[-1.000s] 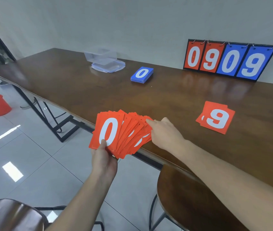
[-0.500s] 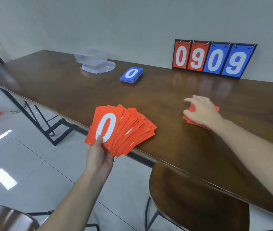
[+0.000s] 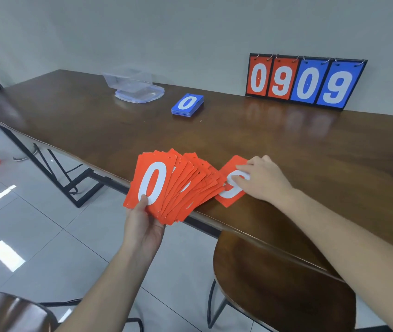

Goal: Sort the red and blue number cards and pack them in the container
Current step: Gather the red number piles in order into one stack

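Tabletop (image 3: 109,130): dark wood, polished glossy, mirrors the scoreboard (image 3: 305,81) digits. Red cards (image 3: 166,185): thin, stiff, smooth sheets, matt, white printed numerals; plastic or card, cannot tell. Blue stack (image 3: 187,104): same finish. Container (image 3: 128,79) and lid (image 3: 140,93): clear plastic. Stool seat (image 3: 281,283): brown, slight sheen. Floor (image 3: 35,236): glossy tile.

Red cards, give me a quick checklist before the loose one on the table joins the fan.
1. Left hand grips the red fan: ok.
2. Right hand on the loose red card: ok.
3. Loose card lifted off the table: not ok, it lies at the edge.
4. Loose card's number: cannot tell, partly covered.
5. Blue stack set apart: ok.
6. Container open, lid off: ok.
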`<state>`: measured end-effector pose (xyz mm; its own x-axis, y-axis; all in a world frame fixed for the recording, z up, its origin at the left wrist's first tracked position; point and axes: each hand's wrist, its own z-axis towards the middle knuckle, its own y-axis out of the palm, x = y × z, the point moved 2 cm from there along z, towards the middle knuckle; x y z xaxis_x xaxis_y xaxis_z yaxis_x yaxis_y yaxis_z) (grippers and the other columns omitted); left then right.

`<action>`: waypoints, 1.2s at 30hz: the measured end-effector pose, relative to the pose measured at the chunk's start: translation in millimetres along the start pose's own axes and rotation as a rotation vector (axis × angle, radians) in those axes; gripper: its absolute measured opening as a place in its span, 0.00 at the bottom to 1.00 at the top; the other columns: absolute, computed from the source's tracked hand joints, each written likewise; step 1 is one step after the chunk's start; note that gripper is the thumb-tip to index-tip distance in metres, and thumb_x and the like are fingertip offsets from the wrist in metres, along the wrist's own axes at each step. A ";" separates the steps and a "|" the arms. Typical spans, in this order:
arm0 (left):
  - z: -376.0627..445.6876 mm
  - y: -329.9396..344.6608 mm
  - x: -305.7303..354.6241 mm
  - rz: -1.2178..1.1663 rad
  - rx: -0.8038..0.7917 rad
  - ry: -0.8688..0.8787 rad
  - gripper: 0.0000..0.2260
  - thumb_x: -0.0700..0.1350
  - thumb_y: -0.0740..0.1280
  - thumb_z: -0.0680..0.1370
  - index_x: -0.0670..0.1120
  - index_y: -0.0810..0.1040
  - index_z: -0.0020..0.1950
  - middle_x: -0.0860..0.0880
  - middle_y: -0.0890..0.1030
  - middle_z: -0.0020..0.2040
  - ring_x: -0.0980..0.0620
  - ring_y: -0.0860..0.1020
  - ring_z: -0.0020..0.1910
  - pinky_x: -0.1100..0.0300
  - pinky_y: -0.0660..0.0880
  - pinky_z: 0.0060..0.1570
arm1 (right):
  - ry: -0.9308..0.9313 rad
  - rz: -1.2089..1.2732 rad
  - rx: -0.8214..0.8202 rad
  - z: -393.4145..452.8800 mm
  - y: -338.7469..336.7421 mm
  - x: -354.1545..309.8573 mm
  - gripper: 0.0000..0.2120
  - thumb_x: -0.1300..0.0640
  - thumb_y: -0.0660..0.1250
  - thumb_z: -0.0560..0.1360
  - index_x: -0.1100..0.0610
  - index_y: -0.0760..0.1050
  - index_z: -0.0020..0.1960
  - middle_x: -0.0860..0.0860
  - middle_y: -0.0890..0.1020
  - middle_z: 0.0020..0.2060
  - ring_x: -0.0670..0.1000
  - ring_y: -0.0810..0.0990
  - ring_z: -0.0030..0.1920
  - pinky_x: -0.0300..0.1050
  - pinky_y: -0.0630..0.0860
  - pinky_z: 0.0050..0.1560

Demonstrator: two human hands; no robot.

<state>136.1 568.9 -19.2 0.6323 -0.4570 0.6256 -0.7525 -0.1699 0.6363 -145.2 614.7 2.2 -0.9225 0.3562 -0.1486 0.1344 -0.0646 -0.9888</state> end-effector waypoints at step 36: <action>17.3 67.8 16.3 0.750 -0.244 0.751 0.11 0.43 0.63 0.83 0.53 0.70 0.65 0.54 0.79 0.61 0.59 0.79 0.59 0.60 0.79 0.59 | 0.303 1.692 0.004 26.0 -27.5 -79.3 0.25 0.37 0.65 0.73 0.50 0.76 0.64 0.47 0.84 0.54 0.48 0.84 0.53 0.47 0.80 0.52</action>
<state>92.2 534.9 26.3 0.0409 0.2921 0.9555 -0.9893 0.1459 -0.0022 -85.2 564.0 41.5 0.3295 0.0442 -0.9431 0.8094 -0.5275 0.2581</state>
